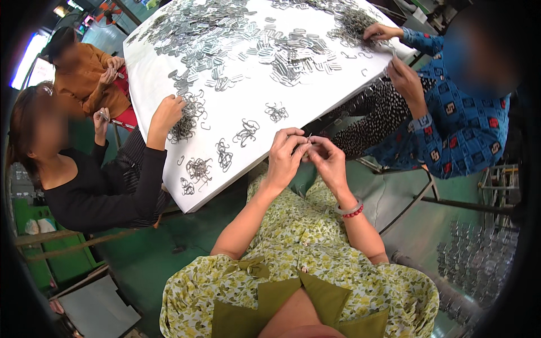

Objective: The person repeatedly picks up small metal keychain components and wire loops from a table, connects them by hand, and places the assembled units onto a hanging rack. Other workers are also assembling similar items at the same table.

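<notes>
"Centrally, what do the two bare hands show?"

"The left hand point(284, 156) and right hand point(329, 161) meet beside the near edge of a white-topped table point(324, 104). Thumb and fingertips of each pinch a small metal piece point(309, 137), held between the hands; the fingers largely hide it, so its exact shape cannot be told."

"And what lies on the table?"

"Nearest, a small cluster of wire hooks point(276, 112); farther off, a broad spread of flat slotted metal plates point(293, 53)."

"Which other hands appear?"

"At left, a black-sleeved person's hand point(168, 114) touches a larger hook heap point(190, 121); at right, a blue-sleeved person's hand point(381, 32) touches a dark metal heap point(350, 26)."
</notes>
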Demonstrator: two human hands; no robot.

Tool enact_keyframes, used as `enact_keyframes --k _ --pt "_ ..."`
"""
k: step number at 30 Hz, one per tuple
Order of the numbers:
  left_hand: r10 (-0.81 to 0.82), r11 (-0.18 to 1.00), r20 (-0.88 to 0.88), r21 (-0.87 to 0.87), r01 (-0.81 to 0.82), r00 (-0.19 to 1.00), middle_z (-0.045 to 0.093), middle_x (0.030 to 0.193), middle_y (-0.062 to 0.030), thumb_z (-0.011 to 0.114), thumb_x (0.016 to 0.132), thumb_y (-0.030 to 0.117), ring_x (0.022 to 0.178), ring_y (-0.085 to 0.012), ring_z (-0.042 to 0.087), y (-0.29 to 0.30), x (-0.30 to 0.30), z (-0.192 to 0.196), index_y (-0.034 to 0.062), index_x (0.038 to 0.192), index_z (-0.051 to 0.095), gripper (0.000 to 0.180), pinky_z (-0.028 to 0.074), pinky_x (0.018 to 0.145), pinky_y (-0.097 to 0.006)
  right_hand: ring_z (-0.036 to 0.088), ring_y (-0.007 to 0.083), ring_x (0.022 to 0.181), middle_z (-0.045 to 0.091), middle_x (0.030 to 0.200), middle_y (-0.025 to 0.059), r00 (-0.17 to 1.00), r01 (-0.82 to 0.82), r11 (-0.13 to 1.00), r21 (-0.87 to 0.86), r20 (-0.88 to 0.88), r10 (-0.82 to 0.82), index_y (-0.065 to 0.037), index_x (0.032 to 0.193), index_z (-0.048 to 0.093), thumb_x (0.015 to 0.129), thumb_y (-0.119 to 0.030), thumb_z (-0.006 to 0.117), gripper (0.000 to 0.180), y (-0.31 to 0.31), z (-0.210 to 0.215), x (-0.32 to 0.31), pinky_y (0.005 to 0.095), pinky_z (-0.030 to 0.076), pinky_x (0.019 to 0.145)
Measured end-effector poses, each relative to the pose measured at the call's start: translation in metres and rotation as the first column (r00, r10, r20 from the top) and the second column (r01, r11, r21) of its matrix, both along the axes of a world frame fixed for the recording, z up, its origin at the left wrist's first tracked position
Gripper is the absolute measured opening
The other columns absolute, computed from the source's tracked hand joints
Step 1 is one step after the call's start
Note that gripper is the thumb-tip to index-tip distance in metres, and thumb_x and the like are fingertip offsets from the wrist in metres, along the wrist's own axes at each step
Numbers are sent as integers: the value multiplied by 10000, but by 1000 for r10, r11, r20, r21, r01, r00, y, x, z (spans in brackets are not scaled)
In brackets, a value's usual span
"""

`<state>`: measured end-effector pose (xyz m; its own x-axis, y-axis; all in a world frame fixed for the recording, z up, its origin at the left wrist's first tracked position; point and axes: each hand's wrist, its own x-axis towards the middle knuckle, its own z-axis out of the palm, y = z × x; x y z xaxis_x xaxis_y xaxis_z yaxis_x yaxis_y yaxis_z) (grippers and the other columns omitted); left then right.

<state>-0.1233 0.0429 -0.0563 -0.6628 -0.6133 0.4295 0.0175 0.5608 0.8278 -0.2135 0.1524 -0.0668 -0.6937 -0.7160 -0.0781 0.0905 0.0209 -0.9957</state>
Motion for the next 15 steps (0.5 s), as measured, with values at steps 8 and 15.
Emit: enact_keyframes --k 8,15 --pt "-154 750 -106 634 186 982 676 986 -100 583 924 9 943 -139 628 -12 14 6 -42 983 616 85 518 861 -285 638 129 731 680 818 85 957 -271 962 31 -103 272 33 1285 528 915 -65 599 389 -3 25 -56 276 541 662" --pt "-116 853 -22 510 111 993 683 986 -131 598 888 -32 940 -181 644 -17 47 34 -31 948 622 65 504 873 -313 626 108 698 675 792 73 964 249 963 99 -118 -237 24 1024 669 951 -102 552 186 53 22 -120 232 513 625"
